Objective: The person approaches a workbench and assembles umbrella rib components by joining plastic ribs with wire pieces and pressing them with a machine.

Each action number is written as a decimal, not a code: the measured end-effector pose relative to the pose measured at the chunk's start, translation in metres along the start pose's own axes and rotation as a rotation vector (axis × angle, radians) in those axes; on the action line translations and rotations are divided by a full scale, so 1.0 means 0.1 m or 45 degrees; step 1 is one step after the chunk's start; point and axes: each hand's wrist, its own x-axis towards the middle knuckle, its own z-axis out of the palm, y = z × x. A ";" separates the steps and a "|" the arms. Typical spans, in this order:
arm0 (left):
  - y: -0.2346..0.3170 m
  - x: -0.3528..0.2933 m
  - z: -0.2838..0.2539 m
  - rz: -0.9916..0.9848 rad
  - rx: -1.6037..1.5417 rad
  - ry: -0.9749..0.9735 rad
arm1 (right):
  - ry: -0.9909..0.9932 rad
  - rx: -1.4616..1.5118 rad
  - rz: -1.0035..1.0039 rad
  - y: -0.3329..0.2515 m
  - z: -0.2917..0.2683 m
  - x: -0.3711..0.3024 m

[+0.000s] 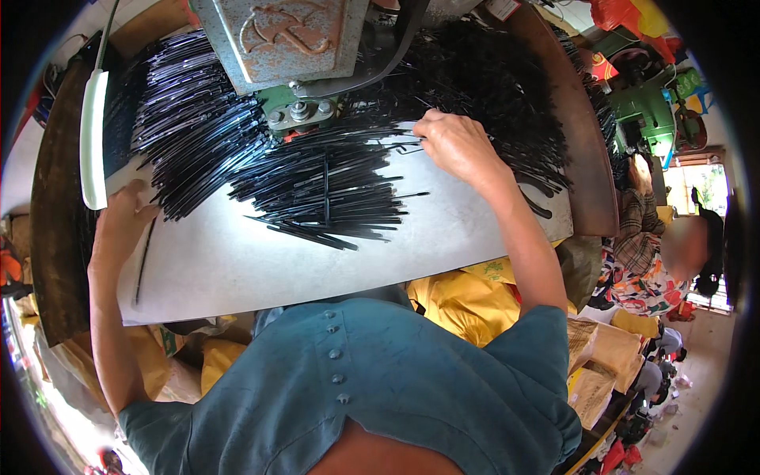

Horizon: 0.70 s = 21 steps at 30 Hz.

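Thin black metal rods (332,190) lie in a loose, layered heap on a pale metal worktop. My right hand (463,148) is at the heap's upper right, its thumb and fingers pinched at the end of a thin black rod. The far part of that rod is lost among the others. My left hand (120,226) rests at the worktop's left side, fingers slightly bent and apart, with nothing visible between them. Just by its thumb lies a single black rod (143,265). Above the heap stands a press (285,43) with a green lower block and bolts.
More rods (194,119) are stacked at the left, and a dark pile (491,87) fills the back right. Rusty curved metal guards (586,119) flank the worktop (317,273). A white lamp (93,142) hangs at left. Yellow sacks (467,305) lie below. Another person (645,245) sits at a green machine.
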 end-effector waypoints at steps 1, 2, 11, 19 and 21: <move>-0.03 -0.07 0.02 0.241 0.610 0.409 | 0.004 0.011 -0.012 -0.03 0.01 0.00; -0.01 -0.08 0.04 0.230 0.623 0.406 | 0.045 -0.121 -0.091 -0.07 0.01 -0.02; 1.60 0.18 0.59 0.504 -0.148 0.270 | -0.040 -0.348 -0.175 -0.08 0.03 0.03; 1.59 0.36 0.89 0.340 -0.322 0.239 | 0.175 0.105 0.079 -0.05 -0.01 -0.01; 1.52 0.39 0.83 0.341 -0.557 0.251 | 0.188 0.245 0.104 -0.08 0.00 0.03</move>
